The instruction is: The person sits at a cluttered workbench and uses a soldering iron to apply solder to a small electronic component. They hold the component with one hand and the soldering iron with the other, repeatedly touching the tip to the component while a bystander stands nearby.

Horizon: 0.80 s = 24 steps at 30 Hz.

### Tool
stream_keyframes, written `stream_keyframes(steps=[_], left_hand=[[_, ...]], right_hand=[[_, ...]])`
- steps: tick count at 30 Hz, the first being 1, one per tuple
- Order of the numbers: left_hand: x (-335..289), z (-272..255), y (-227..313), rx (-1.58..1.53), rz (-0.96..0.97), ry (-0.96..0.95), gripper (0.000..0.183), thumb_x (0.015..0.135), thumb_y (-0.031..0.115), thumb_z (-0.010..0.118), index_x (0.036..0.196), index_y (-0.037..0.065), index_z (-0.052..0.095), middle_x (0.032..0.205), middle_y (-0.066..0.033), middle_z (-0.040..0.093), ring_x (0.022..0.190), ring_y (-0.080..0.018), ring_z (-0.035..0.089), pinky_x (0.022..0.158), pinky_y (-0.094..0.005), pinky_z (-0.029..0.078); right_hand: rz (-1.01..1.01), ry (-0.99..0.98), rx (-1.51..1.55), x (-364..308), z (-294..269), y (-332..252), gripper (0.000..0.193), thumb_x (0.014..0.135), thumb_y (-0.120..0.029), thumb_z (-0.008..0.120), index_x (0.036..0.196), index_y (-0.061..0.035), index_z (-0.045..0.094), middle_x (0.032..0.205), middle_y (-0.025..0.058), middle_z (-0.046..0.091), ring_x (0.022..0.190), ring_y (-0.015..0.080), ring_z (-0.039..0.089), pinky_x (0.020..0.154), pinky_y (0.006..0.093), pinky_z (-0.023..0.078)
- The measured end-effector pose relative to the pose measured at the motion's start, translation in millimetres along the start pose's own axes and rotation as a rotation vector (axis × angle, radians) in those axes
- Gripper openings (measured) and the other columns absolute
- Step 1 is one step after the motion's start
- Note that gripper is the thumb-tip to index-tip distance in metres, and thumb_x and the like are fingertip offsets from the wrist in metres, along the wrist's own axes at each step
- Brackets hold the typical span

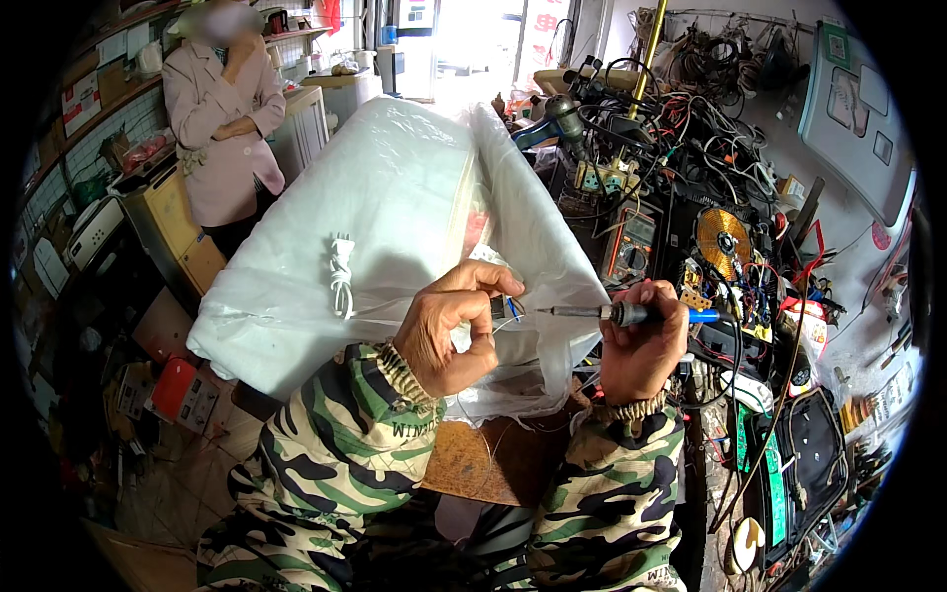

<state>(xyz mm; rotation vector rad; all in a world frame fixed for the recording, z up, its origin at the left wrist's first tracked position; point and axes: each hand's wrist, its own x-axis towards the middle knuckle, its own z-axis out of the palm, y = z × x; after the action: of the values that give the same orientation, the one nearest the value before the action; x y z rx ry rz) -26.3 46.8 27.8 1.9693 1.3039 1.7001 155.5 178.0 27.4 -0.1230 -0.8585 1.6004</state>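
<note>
My left hand (451, 326), fingers curled in a pinch, is over the front of a large object wrapped in white plastic (395, 187). Thin coloured wires (513, 310), blue among them, stick out at its fingertips; the exact grip is partly hidden. Held in my right hand (646, 345) is a soldering iron (631, 314) with a blue-ended handle. Its metal tip points left, a short way from the wires. A white power cord with a plug (341, 271) lies bundled on the plastic to the left.
Right of the wrapped object, a crowded bench holds a multimeter (632, 242), a copper coil (723, 243), a drill (562, 120) and tangled cables (710, 128). A person in a pale pink jacket (222, 109) stands at the far left. A brown wooden surface (483, 462) is between my forearms.
</note>
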Motion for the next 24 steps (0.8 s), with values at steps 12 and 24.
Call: stream_keyframes(steps=[12,24], left_hand=[[1,0,-3,-0.023,0.041,0.009,0.007,0.063,0.0,0.047,0.059,0.003,0.043,0.116,-0.0202,0.054,0.111,-0.0229,0.055,0.097,-0.0364,0.042],[-1,-2,-3,0.014,0.015,0.007,0.008,0.064,-0.001,0.047,0.06,0.004,0.043,0.115,-0.0191,0.054,0.111,-0.0226,0.055,0.095,-0.0358,0.042]], right_hand=[[-0.208,-0.047,-0.307,-48,-15,-18,0.02,0.093,-0.014,0.058,0.095,0.0059,0.057,0.084,0.0132,0.06,0.062,0.0171,0.057,0.056,0.0312,0.052],[-0.198,-0.038,-0.282,-49,-16,-16,0.017,0.093,-0.01,0.057,0.094,0.007,0.058,0.088,0.0141,0.06,0.061,0.0163,0.057,0.056,0.0302,0.052]])
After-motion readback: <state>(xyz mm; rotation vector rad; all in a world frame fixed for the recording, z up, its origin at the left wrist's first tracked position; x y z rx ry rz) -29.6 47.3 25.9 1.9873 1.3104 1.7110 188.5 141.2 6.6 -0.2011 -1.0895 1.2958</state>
